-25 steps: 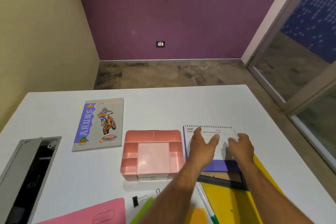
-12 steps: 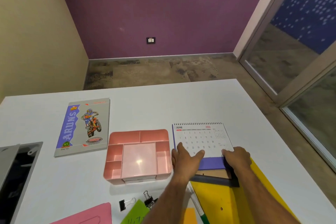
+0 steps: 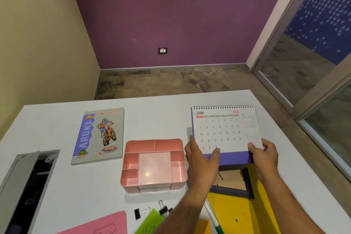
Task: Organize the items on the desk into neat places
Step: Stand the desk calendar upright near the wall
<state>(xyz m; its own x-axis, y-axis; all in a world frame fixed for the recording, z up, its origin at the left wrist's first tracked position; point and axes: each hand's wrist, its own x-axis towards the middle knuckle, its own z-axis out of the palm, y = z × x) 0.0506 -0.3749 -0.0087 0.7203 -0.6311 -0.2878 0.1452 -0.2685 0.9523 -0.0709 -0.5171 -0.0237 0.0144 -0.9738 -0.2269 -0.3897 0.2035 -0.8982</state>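
Note:
A spiral-bound desk calendar, open at June with a purple base, is tilted up off the white desk. My left hand grips its lower left corner and my right hand grips its lower right corner. Beneath my hands lie a dark picture frame and a yellow folder. A pink compartment organizer sits just left of my left hand. A notebook with a motorbike cover lies further left.
Two black binder clips, a green sheet, a pink folder and a green-tipped pen lie along the near edge. An open grey cable hatch is at the left. The desk's right edge drops to the floor.
Both hands slid down the calendar to its lower corners and took hold. The calendar went from flat on the desk to raised and tilted up.

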